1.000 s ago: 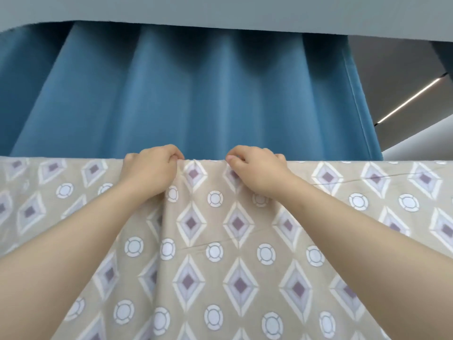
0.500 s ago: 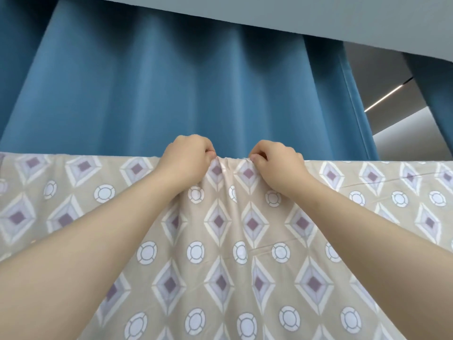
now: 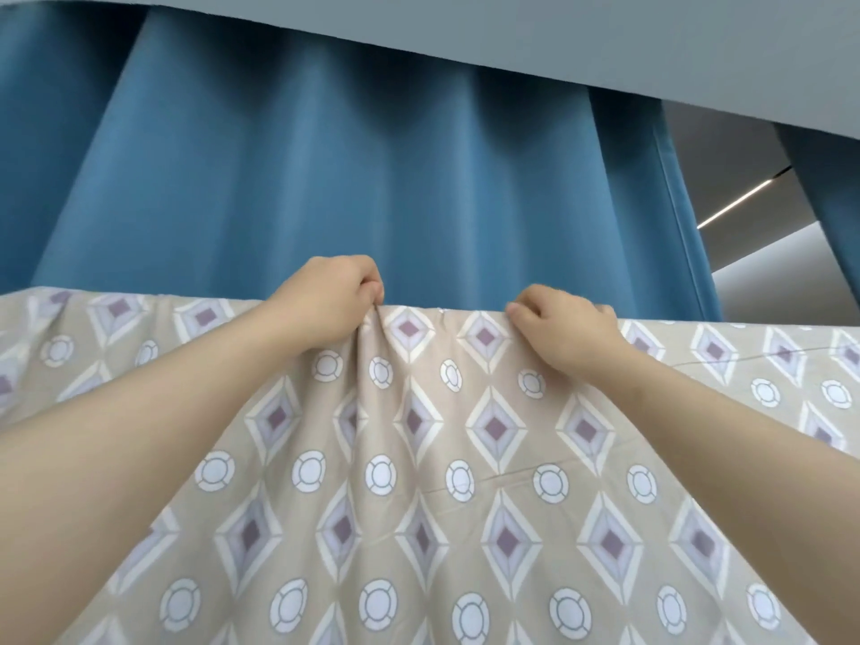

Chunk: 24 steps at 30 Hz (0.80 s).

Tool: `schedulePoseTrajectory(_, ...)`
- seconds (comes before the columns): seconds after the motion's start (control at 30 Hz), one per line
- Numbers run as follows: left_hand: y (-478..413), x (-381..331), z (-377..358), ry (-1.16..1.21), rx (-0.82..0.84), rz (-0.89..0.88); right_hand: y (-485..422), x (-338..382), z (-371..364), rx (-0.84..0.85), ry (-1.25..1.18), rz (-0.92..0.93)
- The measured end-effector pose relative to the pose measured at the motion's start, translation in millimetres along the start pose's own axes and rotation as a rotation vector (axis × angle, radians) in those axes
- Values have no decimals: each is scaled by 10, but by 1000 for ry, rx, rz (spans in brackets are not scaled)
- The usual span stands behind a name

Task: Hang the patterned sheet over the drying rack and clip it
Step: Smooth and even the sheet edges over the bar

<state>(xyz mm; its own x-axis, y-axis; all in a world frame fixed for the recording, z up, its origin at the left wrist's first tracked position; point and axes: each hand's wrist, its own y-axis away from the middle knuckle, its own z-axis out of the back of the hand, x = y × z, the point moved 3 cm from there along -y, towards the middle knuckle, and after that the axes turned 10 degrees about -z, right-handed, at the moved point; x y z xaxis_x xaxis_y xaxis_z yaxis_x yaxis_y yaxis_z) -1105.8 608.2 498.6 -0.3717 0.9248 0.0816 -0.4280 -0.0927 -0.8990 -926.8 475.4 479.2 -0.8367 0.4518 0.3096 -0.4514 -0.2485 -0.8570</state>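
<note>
The patterned sheet (image 3: 446, 458), beige with purple diamonds and white rings, hangs across the whole width with its top fold at mid-height. The drying rack is hidden under that fold. My left hand (image 3: 325, 304) is fisted on the top edge, pinching a bunch of cloth slightly above the fold line. My right hand (image 3: 565, 330) grips the same edge a short way to the right, fingers curled over the far side. Wrinkles run down from the left hand's pinch. No clip is visible.
A blue pleated curtain (image 3: 349, 193) hangs close behind the sheet. A grey ceiling beam (image 3: 558, 34) runs above it. At the right, a gap shows a ceiling with a light strip (image 3: 740, 202) and another curtain edge (image 3: 828, 197).
Both hands stayed clenched on the sheet's top edge. They drew close together half a second ago and have now spread apart again, the left hand lifting its pinch of cloth a little.
</note>
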Motion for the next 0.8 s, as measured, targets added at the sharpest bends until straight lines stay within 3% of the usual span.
schedulePoseTrajectory(0.1,0,-23,-79,40,73,18,59,176,-138,55,37,69)
schedulePoseTrajectory(0.23,22,28,-55,161,23,82,97,550,-257,94,-86,166)
schedulePoseTrajectory(0.33,66,119,-32,44,62,92,106,701,-320,99,-68,205)
schedulePoseTrajectory(0.63,88,216,121,60,81,178,42,655,-355,-28,-12,146)
schedulePoseTrajectory(0.8,119,173,-11,-29,-50,119,71,614,-415,-71,-4,137)
